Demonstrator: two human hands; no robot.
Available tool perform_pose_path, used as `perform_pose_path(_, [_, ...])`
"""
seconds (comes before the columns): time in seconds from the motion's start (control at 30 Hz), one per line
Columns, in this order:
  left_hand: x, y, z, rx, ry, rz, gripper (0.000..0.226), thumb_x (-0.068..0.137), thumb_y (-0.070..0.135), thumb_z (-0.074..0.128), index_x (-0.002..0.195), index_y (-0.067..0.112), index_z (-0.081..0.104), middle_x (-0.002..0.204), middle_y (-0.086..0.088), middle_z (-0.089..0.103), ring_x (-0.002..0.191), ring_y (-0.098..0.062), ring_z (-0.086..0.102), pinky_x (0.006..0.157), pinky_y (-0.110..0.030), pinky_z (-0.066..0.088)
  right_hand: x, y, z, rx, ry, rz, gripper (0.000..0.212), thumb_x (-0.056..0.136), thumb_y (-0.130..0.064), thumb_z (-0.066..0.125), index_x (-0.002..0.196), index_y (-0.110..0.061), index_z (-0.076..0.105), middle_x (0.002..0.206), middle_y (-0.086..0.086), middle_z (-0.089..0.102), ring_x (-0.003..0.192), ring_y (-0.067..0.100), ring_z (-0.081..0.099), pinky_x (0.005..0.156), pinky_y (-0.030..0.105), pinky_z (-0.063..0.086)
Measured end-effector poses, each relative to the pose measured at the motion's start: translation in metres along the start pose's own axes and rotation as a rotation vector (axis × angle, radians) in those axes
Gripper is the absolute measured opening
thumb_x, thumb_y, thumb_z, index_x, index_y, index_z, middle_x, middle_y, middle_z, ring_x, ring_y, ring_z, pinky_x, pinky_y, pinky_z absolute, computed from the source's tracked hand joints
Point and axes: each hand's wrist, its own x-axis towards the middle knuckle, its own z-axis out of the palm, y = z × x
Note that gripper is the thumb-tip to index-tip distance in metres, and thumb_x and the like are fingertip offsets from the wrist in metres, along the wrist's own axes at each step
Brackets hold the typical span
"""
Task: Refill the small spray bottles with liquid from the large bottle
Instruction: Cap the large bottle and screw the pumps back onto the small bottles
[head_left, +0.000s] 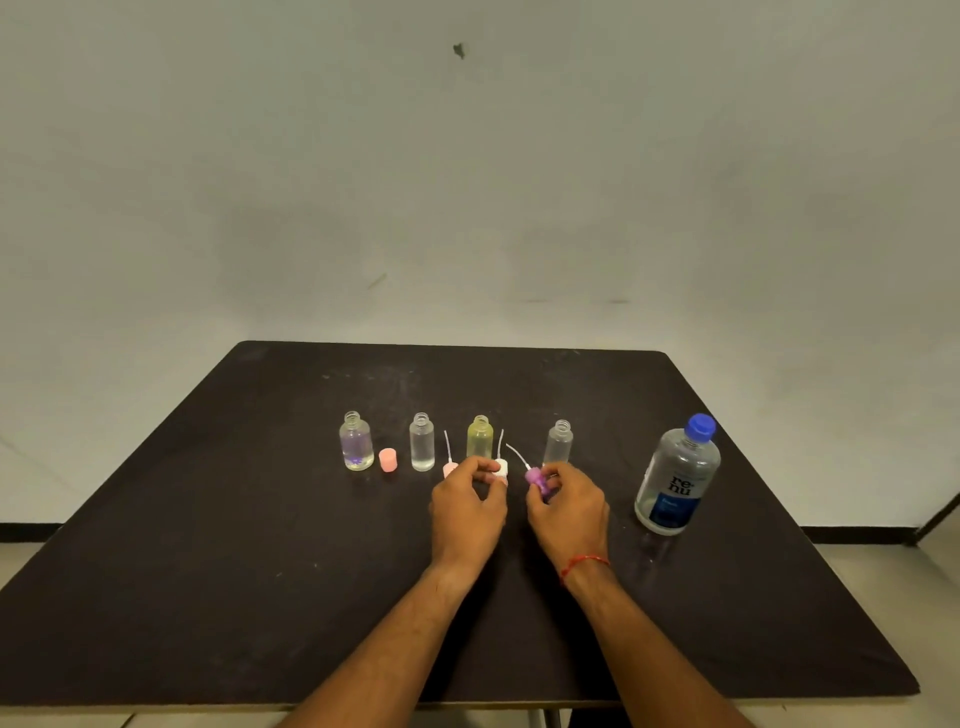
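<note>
Several small open-necked bottles stand in a row on the black table (260, 545): a clear one with purple tint (356, 441), a clear one (422, 442), a yellowish one (479, 437) and a frosted one (558, 442). The large clear bottle (677, 475) with a blue cap stands capped at the right. My left hand (467, 506) pinches a white spray head (500, 467) whose tube points up. My right hand (569, 506) holds a purple spray head (535, 477), tube slanting up-left. A pink spray head (450, 467) stands just left of my left hand.
A pink cap (388, 460) stands between the two leftmost bottles. The table's near edge lies close below my forearms, and a plain wall rises behind its far edge.
</note>
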Motion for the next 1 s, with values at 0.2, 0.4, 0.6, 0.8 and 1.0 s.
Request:
perform_pose_path(0.2, [-0.003, 0.006, 0.015, -0.027, -0.012, -0.02, 0.016, 0.09, 0.016, 0.067, 0.095, 0.031, 0.068, 0.091, 0.01, 0.069, 0.057, -0.014, 0.069, 0.061, -0.033, 0.06, -0.006, 0.005, -0.031, 0.114, 0.116, -0.037, 0.023, 0.081, -0.017, 0.076, 0.103, -0.02, 0.071, 0.09, -0.009, 0.061, 0.075, 0.003, 0.061, 0.068, 0.015, 0.053])
perform_pose_path(0.4, [-0.002, 0.007, 0.036, -0.022, -0.033, -0.036, 0.014, 0.087, 0.019, 0.071, 0.099, 0.026, 0.07, 0.092, 0.013, 0.069, 0.075, -0.011, 0.07, 0.071, -0.042, 0.062, -0.003, -0.002, -0.057, 0.265, 0.244, -0.096, 0.027, 0.081, -0.007, 0.076, 0.106, -0.015, 0.071, 0.093, -0.003, 0.061, 0.079, 0.004, 0.064, 0.068, 0.006, 0.051])
perform_pose_path(0.6, [0.009, 0.021, 0.06, 0.064, -0.106, -0.017, 0.05, 0.086, 0.03, 0.073, 0.133, 0.021, 0.058, 0.133, 0.0, 0.063, 0.105, -0.025, 0.07, 0.094, -0.04, 0.056, 0.009, -0.011, -0.077, 0.345, 0.345, -0.109, 0.027, 0.08, 0.0, 0.074, 0.105, -0.007, 0.072, 0.095, 0.002, 0.064, 0.082, -0.001, 0.062, 0.071, 0.0, 0.046])
perform_pose_path(0.8, [0.029, 0.035, 0.079, 0.097, -0.129, -0.025, 0.064, 0.085, 0.032, 0.077, 0.141, 0.013, 0.052, 0.135, 0.0, 0.062, 0.123, -0.018, 0.059, 0.104, -0.032, 0.047, 0.015, -0.007, -0.09, 0.428, 0.335, -0.014, 0.027, 0.082, -0.001, 0.073, 0.108, -0.011, 0.072, 0.092, -0.004, 0.069, 0.08, -0.002, 0.067, 0.072, 0.002, 0.048])
perform_pose_path(1.0, [0.04, 0.033, 0.082, 0.094, -0.167, 0.0, 0.024, 0.085, 0.032, 0.077, 0.106, 0.022, 0.069, 0.087, 0.013, 0.07, 0.069, -0.005, 0.066, 0.074, -0.028, 0.059, 0.019, -0.005, -0.098, 0.406, 0.321, -0.031, 0.026, 0.084, -0.004, 0.073, 0.105, -0.019, 0.073, 0.084, -0.016, 0.066, 0.082, -0.007, 0.064, 0.072, 0.002, 0.047])
